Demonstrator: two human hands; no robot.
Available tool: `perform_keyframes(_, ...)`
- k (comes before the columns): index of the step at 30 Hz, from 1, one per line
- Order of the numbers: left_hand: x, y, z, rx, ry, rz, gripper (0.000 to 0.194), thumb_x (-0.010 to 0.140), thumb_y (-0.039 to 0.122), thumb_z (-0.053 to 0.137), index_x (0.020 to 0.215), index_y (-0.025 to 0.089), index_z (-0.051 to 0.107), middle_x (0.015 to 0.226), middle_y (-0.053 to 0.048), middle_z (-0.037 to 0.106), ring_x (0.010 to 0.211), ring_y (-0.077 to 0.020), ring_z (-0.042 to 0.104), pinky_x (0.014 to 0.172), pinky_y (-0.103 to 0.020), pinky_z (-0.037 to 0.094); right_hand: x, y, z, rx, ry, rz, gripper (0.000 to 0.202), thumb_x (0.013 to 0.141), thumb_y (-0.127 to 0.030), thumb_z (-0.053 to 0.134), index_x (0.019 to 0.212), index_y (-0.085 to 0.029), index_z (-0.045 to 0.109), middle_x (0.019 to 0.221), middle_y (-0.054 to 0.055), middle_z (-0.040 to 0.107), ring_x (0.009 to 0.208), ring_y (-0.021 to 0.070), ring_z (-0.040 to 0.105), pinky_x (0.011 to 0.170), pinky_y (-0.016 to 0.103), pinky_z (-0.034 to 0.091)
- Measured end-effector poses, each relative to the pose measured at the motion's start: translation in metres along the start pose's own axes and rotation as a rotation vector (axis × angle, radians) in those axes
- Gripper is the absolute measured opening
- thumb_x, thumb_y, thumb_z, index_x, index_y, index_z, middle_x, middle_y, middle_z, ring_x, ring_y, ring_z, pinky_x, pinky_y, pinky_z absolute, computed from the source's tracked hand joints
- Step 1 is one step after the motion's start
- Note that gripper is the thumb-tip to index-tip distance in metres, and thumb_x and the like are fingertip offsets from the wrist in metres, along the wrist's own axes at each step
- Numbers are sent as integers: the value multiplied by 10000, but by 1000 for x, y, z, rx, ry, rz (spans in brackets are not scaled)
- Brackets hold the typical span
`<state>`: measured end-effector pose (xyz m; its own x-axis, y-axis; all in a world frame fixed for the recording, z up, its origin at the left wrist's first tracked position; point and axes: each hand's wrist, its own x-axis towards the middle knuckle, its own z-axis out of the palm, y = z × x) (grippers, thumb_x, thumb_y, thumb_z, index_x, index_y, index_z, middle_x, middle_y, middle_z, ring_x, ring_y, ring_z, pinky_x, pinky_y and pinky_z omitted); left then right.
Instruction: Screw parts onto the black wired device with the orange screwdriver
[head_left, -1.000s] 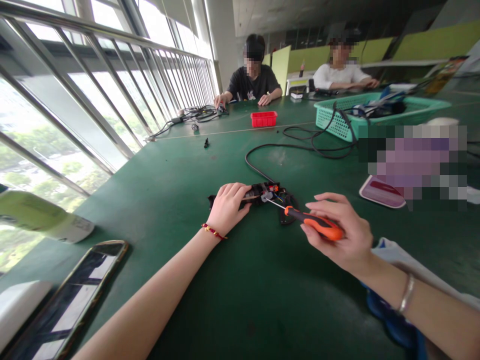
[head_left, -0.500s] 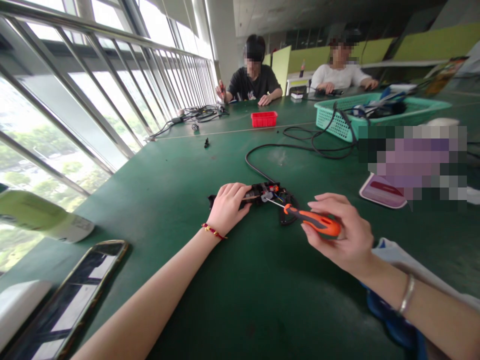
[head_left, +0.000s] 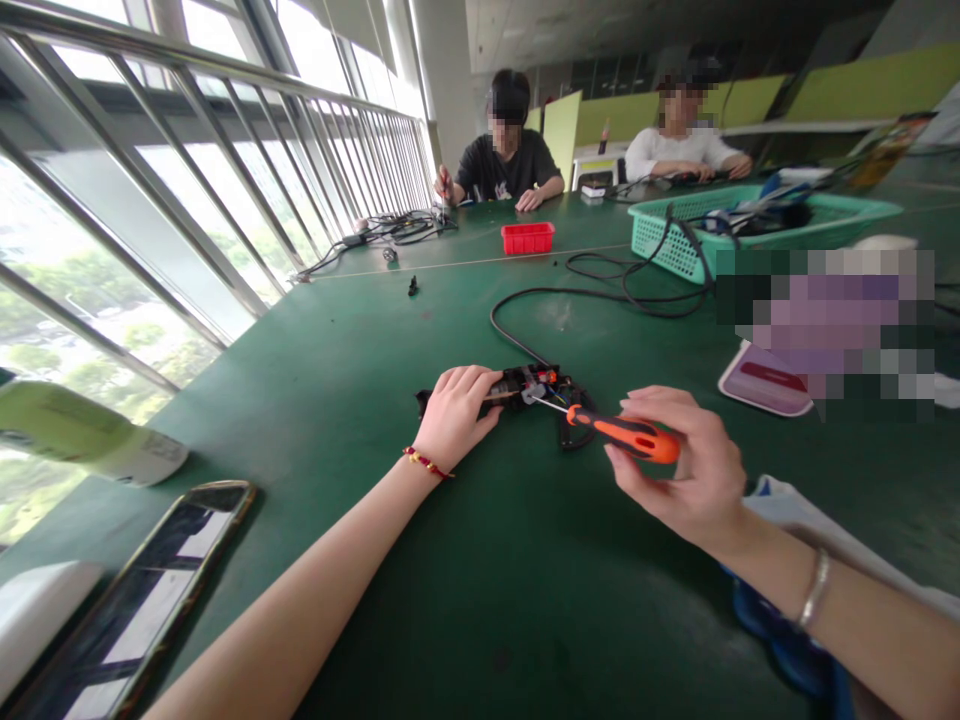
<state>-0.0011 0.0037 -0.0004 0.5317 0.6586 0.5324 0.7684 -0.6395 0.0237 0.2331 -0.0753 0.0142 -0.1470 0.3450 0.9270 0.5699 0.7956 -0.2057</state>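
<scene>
On the green table lies a black opened device (head_left: 511, 386) with coloured wires and a grey part at its right end. My left hand (head_left: 455, 412) is closed over the device's left part and grips it from above. My right hand (head_left: 686, 465) holds an orange and black screwdriver (head_left: 637, 437) by its handle, with the fingers around the rear end. The screwdriver's shaft points left, and its tip meets the grey part. A black cable (head_left: 517, 300) leads away from the device's far side.
A red tray (head_left: 527, 238) and a teal basket (head_left: 667, 245) of cables stand beyond. Phones (head_left: 191, 540) lie left and right, a green bottle (head_left: 82, 435) at the left. Two people sit across the table; a small black piece (head_left: 412, 286) lies mid-left.
The screwdriver handle has turned slightly and my right fingers have shifted a little on it. Across the table, both people's hands have moved slightly. My left hand stays in place.
</scene>
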Motion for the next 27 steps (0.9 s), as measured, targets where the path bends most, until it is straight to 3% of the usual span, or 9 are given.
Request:
perform_keyframes(4, 0, 0, 0, -9, -8, -8, 328, 790, 198, 544, 1117, 177, 529, 1070, -67, 603, 1015, -220, 533, 928, -372, 413, -3, 3, 1, 33, 9, 35, 468, 683, -117, 656, 1111, -232, 507, 906, 66, 613, 857, 235, 611, 691, 413, 560)
perform_keyframes(10, 1, 1, -1, -16, -9, -9, 328, 788, 194, 542, 1115, 177, 528, 1064, -67, 606, 1014, -219, 534, 924, -373, 414, 9, -6, -3, -52, -98, -64, 273, 723, -162, 645, 964, -235, 541, 724, 1, 640, 651, 178, 610, 703, 423, 565)
perform_keyframes(15, 1, 1, -1, -5, -14, -9, 321, 796, 203, 545, 1114, 163, 529, 1068, -68, 604, 1015, -216, 530, 927, -358, 407, 1, 0, 0, -2, 11, 8, 455, 685, -133, 665, 1103, -229, 513, 870, 54, 623, 809, 221, 618, 700, 413, 561)
perform_keyframes(19, 0, 1, -1, 1, -16, -8, 327, 797, 204, 544, 1121, 162, 526, 1073, -66, 603, 1013, -218, 528, 928, -359, 405, -4, 4, 1, 38, 24, 21, 511, 662, -106, 671, 1134, -219, 509, 923, 73, 610, 863, 232, 606, 705, 411, 553)
perform_keyframes(24, 0, 0, -1, -18, -16, -9, 325, 797, 199, 535, 1122, 183, 521, 1079, -66, 600, 1027, -219, 527, 930, -373, 407, 6, -4, -3, -31, -93, -47, 294, 706, -146, 653, 966, -236, 549, 713, -11, 639, 611, 161, 591, 737, 422, 545)
perform_keyframes(27, 0, 0, -1, -16, -14, -9, 324, 798, 201, 534, 1120, 181, 522, 1078, -66, 599, 1028, -221, 528, 932, -372, 406, 9, -6, -3, -42, -103, -67, 248, 714, -148, 646, 931, -226, 556, 684, -5, 644, 629, 173, 603, 702, 401, 552)
